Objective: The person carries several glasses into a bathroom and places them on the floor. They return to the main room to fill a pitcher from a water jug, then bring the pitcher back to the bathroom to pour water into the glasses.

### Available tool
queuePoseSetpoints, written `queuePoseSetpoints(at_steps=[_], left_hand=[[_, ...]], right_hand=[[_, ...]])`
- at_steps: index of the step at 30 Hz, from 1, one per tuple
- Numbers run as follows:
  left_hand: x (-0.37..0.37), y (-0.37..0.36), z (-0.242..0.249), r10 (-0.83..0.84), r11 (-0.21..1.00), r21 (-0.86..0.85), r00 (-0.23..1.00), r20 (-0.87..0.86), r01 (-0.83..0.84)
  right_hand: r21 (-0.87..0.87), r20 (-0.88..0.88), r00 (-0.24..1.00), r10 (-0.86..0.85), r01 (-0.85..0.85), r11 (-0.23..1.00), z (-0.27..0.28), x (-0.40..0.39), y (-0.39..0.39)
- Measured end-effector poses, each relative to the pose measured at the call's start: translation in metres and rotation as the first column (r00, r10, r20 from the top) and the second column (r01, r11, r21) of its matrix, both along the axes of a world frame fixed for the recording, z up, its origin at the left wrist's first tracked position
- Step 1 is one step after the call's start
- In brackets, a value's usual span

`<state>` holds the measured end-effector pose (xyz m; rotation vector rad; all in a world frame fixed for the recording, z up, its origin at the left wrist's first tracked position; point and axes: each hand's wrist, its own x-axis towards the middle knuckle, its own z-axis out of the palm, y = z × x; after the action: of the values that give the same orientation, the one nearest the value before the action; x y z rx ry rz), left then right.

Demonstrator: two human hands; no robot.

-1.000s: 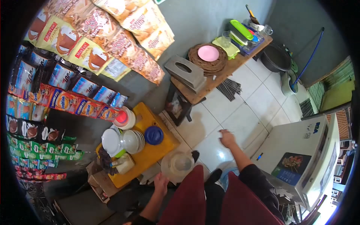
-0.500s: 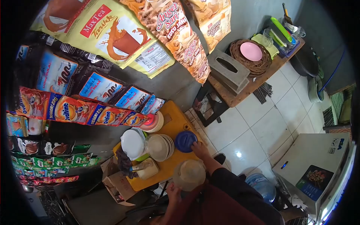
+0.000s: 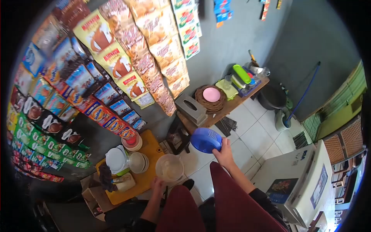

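Out to the right, my right hand (image 3: 224,153) grips the edge of a round blue plastic lid (image 3: 206,140), which is tilted and raised over the floor. My left hand (image 3: 156,186) is closed at the near side of a round clear plastic tub (image 3: 169,168), seen from above beside the yellow table. What lies inside the tub is hard to make out. On the yellow table (image 3: 153,149) stand a stack of pale bowls (image 3: 138,162), a white-lidded container (image 3: 116,159) and a pinkish stack of plates (image 3: 133,142).
Sachet strips (image 3: 116,58) hang along the wall at left. A wooden bench (image 3: 216,119) holds a grey tissue box (image 3: 191,110), a woven stack with a pink plate (image 3: 211,94) and a green-lidded container (image 3: 241,74). A white fridge (image 3: 297,181) stands at right; a cardboard box (image 3: 94,193) is lower left.
The blue lid has been lifted off the yellow table and carried right in my right hand. My left hand and the tub appear further left. The view has tilted up, showing more wall.
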<state>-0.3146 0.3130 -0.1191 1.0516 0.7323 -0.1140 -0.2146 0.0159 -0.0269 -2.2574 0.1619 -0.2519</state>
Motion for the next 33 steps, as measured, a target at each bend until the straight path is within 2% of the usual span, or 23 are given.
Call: queuePoseSetpoints(at_steps=[1,3,5,6,8,11,13,15,16,17,18,19,20,21,22,24,25,26,27,28,29,31,33], left_hand=[[0.001,-0.010,0.013,-0.007,1.000,-0.001,1.000,0.015,0.007],[0.006,-0.031,0.038,-0.043,0.999,0.005,0.996,0.076,0.042],[0.005,-0.044,0.052,-0.095,0.995,-0.004,0.987,0.127,0.096],[0.005,-0.050,0.059,-0.141,0.989,-0.012,0.973,0.184,0.146],[0.001,-0.062,0.080,-0.209,0.976,-0.009,0.953,0.219,0.216],[0.002,-0.076,0.100,-0.326,0.938,-0.024,0.903,0.278,0.346],[-0.003,-0.090,0.126,-0.380,0.913,-0.029,0.875,0.299,0.407],[-0.018,-0.111,0.167,-0.380,0.916,-0.008,0.872,0.308,0.402],[-0.023,-0.112,0.175,-0.395,0.910,0.005,0.865,0.310,0.414],[-0.027,-0.111,0.182,-0.409,0.899,-0.038,0.868,0.281,0.436],[-0.028,-0.109,0.186,-0.424,0.887,-0.082,0.870,0.250,0.455],[-0.028,-0.102,0.184,-0.439,0.881,-0.069,0.863,0.249,0.468],[-0.027,-0.091,0.180,-0.514,0.808,-0.129,0.795,0.323,0.575],[-0.027,-0.086,0.179,-0.574,0.717,-0.179,0.717,0.396,0.673],[-0.031,-0.093,0.194,-0.593,0.712,-0.166,0.710,0.379,0.683],[-0.040,-0.110,0.230,-0.542,0.835,-0.001,0.821,0.179,0.551],[-0.043,-0.112,0.241,-0.563,0.823,0.018,0.812,0.153,0.567],[-0.045,-0.114,0.250,-0.562,0.826,0.035,0.816,0.137,0.563],[-0.046,-0.115,0.255,-0.560,0.828,0.051,0.819,0.123,0.558],[-0.039,-0.104,0.249,-0.585,0.797,-0.037,0.785,0.204,0.603],[-0.036,-0.098,0.245,-0.604,0.785,-0.023,0.774,0.191,0.619],[-0.044,-0.109,0.270,-0.567,0.815,-0.012,0.802,0.188,0.579],[-0.041,-0.107,0.276,-0.575,0.812,0.021,0.794,0.198,0.583]], right_hand=[[-0.065,0.015,1.000,-0.018,0.019,0.998,0.026,-0.013,-0.005],[-0.028,-0.006,0.999,-0.035,0.035,0.999,0.065,-0.040,-0.010],[0.227,-0.091,0.995,0.052,-0.030,0.973,0.086,-0.068,-0.012],[0.235,-0.087,0.995,0.043,-0.022,0.972,0.100,-0.082,-0.010],[0.424,-0.190,0.978,0.083,0.006,0.905,0.125,-0.104,-0.002],[0.465,-0.244,0.968,0.055,0.067,0.883,0.146,-0.121,0.002],[0.420,-0.203,0.979,0.000,0.087,0.903,0.163,-0.134,0.001],[0.353,-0.217,0.975,0.040,0.040,0.935,0.171,-0.145,-0.003],[0.215,-0.217,0.976,0.029,0.019,0.976,0.165,-0.147,-0.005],[0.225,-0.211,0.977,0.019,0.030,0.974,0.164,-0.152,-0.009],[0.001,-0.206,0.979,0.008,-0.008,1.000,0.173,-0.160,-0.012],[-0.221,-0.202,0.979,-0.003,-0.043,0.974,0.182,-0.167,-0.016],[-0.206,-0.199,0.980,-0.014,-0.028,0.978,0.191,-0.171,-0.019],[-0.211,-0.010,0.999,-0.040,0.037,0.977,0.201,-0.172,-0.023],[-0.201,0.175,0.982,-0.069,0.104,0.974,0.210,-0.172,-0.027],[-0.430,0.425,0.856,0.293,-0.094,0.898,0.232,-0.156,-0.042],[-0.474,0.306,0.801,0.514,-0.340,0.812,0.237,-0.145,-0.045],[-0.486,0.187,0.683,0.706,-0.560,0.671,0.241,-0.135,-0.044],[-0.516,0.119,0.641,0.758,-0.612,0.599,0.243,-0.127,-0.040],[-0.541,0.050,0.593,0.804,-0.660,0.521,0.246,-0.121,-0.035],[-0.529,0.064,0.609,0.791,-0.651,0.544,0.250,-0.117,-0.031],[-0.554,-0.017,0.516,0.856,-0.718,0.421,0.269,-0.117,-0.026],[-0.583,0.030,0.539,0.841,-0.674,0.453,0.278,-0.119,-0.019]])
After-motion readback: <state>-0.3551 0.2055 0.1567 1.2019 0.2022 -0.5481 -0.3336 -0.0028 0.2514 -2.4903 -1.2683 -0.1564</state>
